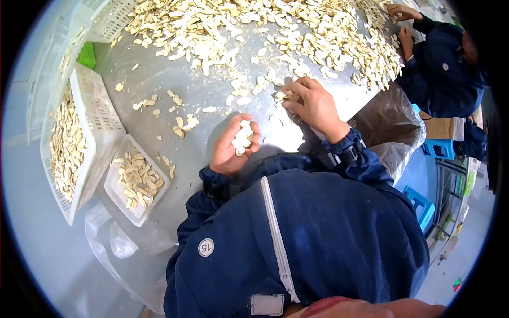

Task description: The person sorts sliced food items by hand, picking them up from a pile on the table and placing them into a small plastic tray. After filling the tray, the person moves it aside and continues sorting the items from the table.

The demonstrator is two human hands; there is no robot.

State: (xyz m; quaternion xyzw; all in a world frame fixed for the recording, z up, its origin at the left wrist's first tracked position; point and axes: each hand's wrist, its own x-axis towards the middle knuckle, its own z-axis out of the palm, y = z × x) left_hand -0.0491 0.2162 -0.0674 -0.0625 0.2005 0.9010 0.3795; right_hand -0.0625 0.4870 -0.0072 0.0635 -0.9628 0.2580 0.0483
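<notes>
My left hand (229, 151) is turned palm up, its fingers curled around a small pile of white slices (243, 137). To its right, my right hand (315, 105) reaches over the metal table, thumb and forefinger closed on a pale dried slice (287, 97). Part of that slice is hidden by the fingers. Loose pale slices (243, 100) lie between the two hands. Beyond them spreads a large heap of similar dried slices (212, 37), cream with brownish edges.
At left, a white perforated basket (101, 98) and a small white tray (112, 183) hold slices. A clear plastic bag (123, 241) lies below them. A co-worker (445, 69) handles slices at upper right, near a plastic-lined container (395, 127) and blue stools (420, 206).
</notes>
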